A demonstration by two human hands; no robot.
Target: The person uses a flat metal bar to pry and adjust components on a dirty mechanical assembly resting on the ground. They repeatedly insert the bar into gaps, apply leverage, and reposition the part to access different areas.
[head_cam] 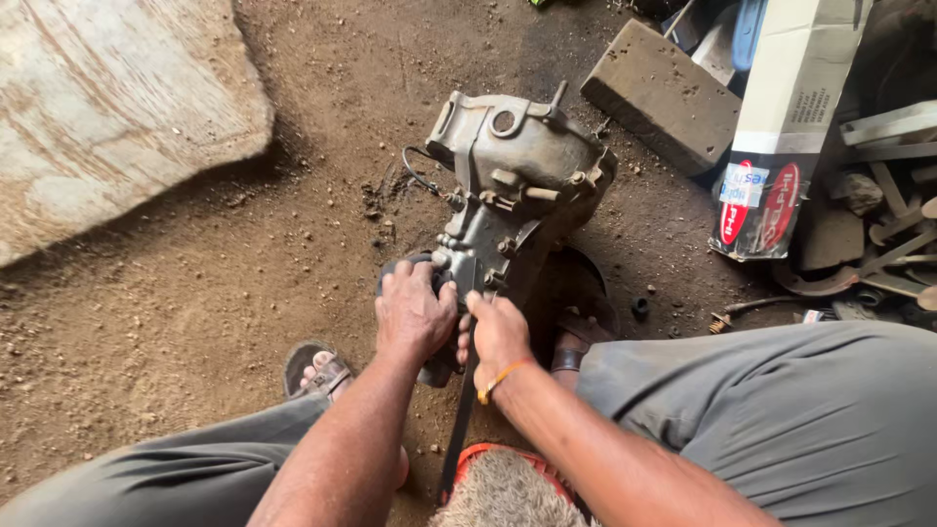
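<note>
A grimy grey metal gearbox housing [517,185] lies on the dirt floor between my feet. My left hand [415,312] is closed over a black rubber part [402,265] at the housing's near end. My right hand [498,332], with an orange band on the wrist, grips the near edge of the housing right beside it. A thin dark bar [459,420] runs down from under my hands toward me. A black wire [415,176] curls off the housing's left side.
A big pale stone slab [107,107] fills the upper left. A concrete block [664,93] and a long white carton [781,127] lie at the upper right, with scrap metal parts [878,234] beyond. My sandalled feet [317,371] flank the housing.
</note>
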